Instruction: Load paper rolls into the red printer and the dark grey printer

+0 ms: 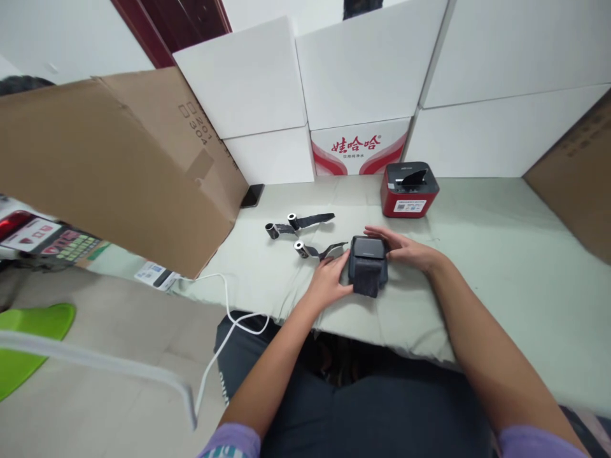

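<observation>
A small dark grey printer-like device point(367, 257) sits on the pale green table cover point(477, 267), with a dark strip hanging from its front. My left hand point(329, 280) holds its left side, fingers curled against it. My right hand point(398, 245) rests over its top and right side, fingers stretched along the upper edge. Three small rolls with dark tape trailing lie just left of it: one point(301, 249) close by my left hand, two more point(292, 222) a little farther back.
A red and black box-shaped device point(409, 189) stands behind. White cartons point(367, 76) wall the back; brown cardboard point(109, 165) leans at left, more at right point(577, 172). A phone point(252, 195) lies by the cardboard. A white cable point(224, 318) hangs off the table edge.
</observation>
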Available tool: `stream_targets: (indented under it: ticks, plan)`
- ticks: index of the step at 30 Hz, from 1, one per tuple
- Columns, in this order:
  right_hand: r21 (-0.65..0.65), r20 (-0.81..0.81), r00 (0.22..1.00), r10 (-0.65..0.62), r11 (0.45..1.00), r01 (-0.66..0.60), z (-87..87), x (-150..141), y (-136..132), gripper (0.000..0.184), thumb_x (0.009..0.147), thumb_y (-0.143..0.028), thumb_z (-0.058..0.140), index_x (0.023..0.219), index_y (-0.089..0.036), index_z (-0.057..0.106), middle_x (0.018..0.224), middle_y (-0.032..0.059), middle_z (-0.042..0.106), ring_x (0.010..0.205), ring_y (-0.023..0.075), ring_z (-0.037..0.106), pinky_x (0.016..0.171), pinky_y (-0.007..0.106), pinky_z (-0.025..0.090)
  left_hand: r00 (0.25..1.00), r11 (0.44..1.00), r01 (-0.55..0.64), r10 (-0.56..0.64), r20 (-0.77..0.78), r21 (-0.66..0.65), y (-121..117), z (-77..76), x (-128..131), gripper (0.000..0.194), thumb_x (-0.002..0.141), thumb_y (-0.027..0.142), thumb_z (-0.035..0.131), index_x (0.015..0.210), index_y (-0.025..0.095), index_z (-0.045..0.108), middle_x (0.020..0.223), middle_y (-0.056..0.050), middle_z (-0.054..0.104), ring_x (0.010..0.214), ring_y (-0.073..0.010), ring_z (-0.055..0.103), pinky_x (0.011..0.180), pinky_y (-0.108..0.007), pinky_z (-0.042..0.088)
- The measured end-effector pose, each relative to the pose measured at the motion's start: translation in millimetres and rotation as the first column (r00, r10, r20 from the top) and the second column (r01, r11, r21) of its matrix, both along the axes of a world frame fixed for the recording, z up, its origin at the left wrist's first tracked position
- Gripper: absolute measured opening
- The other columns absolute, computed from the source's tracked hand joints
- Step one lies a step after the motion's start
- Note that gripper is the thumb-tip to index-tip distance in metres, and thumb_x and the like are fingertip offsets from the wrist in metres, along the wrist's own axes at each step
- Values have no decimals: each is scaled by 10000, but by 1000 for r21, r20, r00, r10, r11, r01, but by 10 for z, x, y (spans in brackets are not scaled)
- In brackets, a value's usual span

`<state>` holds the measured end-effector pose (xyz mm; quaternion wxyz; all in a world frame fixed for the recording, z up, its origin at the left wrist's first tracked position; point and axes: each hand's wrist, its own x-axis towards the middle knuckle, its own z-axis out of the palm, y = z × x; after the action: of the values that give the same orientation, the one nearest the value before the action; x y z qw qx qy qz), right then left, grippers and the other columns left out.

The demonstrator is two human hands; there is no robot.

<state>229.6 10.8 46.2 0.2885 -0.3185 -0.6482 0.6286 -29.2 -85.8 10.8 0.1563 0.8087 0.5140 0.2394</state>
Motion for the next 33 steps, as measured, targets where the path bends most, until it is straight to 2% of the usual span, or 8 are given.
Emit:
stream_targets:
  ticks: [3,6,10,14,20,23,27,33]
  plan:
    - [-52,-68,996,-51,998,47,-35,-15,18,721,658,-392,840,1336,-271,629,1457,100,619,1329,295,586,1079,455,490,1000,1000,11,-11,18,9,0,-7,2,890,817,345,711,1600,186,321,1494,-112,587,1357,-286,578,1220,-453,388]
    - [-104,-131,933,-335,941,323,-143,-132,70,572,675,-515,818,1158,-245,672,1094,51,755,981,217,708,911,380,559,999,1000,22,-22,42,16,-4,2,9,876,824,337,704,1596,176,324,1470,-112,610,1336,-264,599,1220,-434,386]
    - [96,-11,679,-734,675,731,-263,-354,114,420,708,-588,733,899,-229,630,665,-43,609,607,155,570,671,326,531,999,1000,22,-22,49,7,-11,19,19,886,821,340,709,1602,208,313,1477,-95,605,1334,-249,602,1223,-424,385]
    - [435,-57,571,-819,494,753,-232,-399,83,308,758,-497,703,864,-230,590,809,2,629,699,171,575,715,333,525,999,1000,10,-11,46,7,-13,24,27,892,809,332,717,1600,219,321,1484,-91,600,1325,-258,605,1218,-437,392]
    - [709,46,744,-666,546,445,-113,-276,13,247,793,-445,680,688,-223,701,1212,126,579,1134,307,560,979,486,512,999,999,11,-13,40,36,-18,25,34,893,804,320,716,1599,201,328,1486,-97,596,1330,-274,595,1194,-438,423]
    - [752,263,728,-634,607,257,-73,-289,-26,225,752,-454,753,752,-234,800,1405,126,518,1324,401,413,1139,592,370,999,999,5,-6,45,32,-21,25,42,894,798,325,718,1593,176,339,1484,-113,596,1338,-278,589,1198,-439,417]
    - [700,484,628,-610,700,140,-44,-326,-29,269,639,-468,873,824,-276,841,1471,127,493,1385,498,296,1103,688,341,998,1000,2,-4,56,30,-11,8,49,912,781,329,737,1591,186,344,1492,-107,590,1346,-278,582,1198,-440,416]
    - [674,468,673,-573,724,148,-78,-319,26,275,649,-464,867,819,-253,823,1350,169,563,1378,483,349,1119,700,311,998,999,-5,2,64,35,3,-26,40,910,784,359,749,1585,178,358,1484,-100,598,1333,-273,592,1193,-419,413]
